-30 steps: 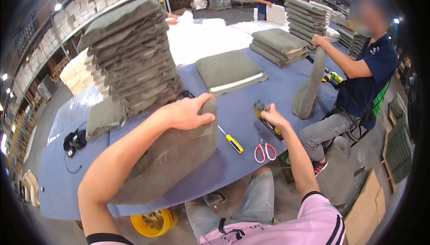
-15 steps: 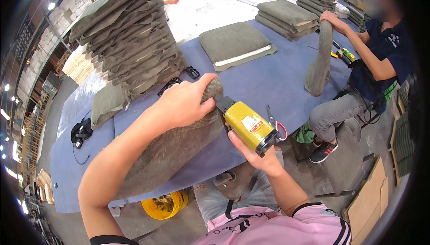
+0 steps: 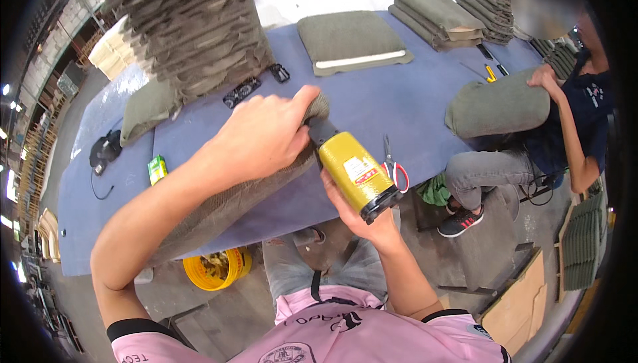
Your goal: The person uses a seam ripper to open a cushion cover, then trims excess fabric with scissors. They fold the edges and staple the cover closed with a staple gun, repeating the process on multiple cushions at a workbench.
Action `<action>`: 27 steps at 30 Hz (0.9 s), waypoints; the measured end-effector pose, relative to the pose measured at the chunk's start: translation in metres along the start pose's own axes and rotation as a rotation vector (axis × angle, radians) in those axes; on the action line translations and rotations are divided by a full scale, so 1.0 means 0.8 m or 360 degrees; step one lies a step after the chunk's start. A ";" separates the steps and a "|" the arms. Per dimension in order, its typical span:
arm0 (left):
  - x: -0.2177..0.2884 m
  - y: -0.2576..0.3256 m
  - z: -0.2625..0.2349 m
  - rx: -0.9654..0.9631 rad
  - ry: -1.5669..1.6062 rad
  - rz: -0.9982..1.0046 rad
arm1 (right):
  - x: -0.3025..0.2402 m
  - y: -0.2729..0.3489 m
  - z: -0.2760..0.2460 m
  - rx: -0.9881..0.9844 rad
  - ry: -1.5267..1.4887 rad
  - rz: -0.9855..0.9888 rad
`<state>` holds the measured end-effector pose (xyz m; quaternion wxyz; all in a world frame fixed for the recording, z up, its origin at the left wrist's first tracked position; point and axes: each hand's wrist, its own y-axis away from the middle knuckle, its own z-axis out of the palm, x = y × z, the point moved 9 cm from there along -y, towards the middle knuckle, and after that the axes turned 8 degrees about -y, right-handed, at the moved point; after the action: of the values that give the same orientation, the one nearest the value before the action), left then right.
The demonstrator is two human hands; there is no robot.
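My left hand (image 3: 266, 130) is closed on the upper edge of a grey-green fabric-covered cushion (image 3: 229, 203), its fingers wrapped over the cloth. The cushion is tilted on its edge, its mesh-like side toward me and partly behind my left forearm. My right hand (image 3: 362, 213) grips a yellow and black staple gun (image 3: 352, 164) from below; its handle is mostly hidden. The gun's black nose meets the cushion edge just beside my left fingers. Scissors (image 3: 393, 166) with red and white handles lie on the blue table behind the gun.
A tall stack of grey-green covers (image 3: 193, 37) stands at the back left. A finished-looking cushion (image 3: 355, 37) lies on the blue table (image 3: 372, 104). A yellow bucket (image 3: 216, 270) sits on the floor. At right, a co-worker holds another cushion (image 3: 502, 107).
My left hand still grips the cushion edge and the staple gun's nose stays against it. The co-worker's cushion has swung from upright to lying low. My view has shifted, revealing a green-yellow box.
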<state>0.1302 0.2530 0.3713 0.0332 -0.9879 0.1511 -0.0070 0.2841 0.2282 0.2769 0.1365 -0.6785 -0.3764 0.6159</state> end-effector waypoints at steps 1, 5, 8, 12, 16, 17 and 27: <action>0.005 0.003 -0.004 -0.0025 0.0004 -0.0026 | 0.001 -0.002 -0.006 0.0021 -0.0106 0.0012; -0.026 0.007 -0.011 -0.0234 0.0088 -0.0089 | 0.003 -0.013 -0.010 0.0092 0.0094 -0.0277; -0.019 0.010 0.000 -0.0279 0.0203 -0.0010 | 0.074 -0.002 -0.044 0.0060 -0.0569 0.0487; 0.019 -0.008 0.013 -0.0511 0.0440 0.0150 | 0.196 0.010 -0.145 0.0297 -0.0509 0.1195; 0.097 -0.056 0.085 -0.0820 0.0812 0.1180 | 0.342 -0.006 -0.197 -0.0163 0.0711 0.1442; 0.134 -0.063 0.104 -0.0906 0.0936 0.1246 | 0.368 0.003 -0.237 -0.0030 0.1042 0.1278; 0.044 -0.027 0.076 -0.0231 0.1540 0.0717 | 0.238 0.270 -0.197 0.0956 0.0162 0.0575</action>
<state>0.1715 0.2667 0.3122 -0.1079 -0.8147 0.3576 -0.4436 0.4980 0.2542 0.0294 0.2373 -0.6937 -0.0449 0.6786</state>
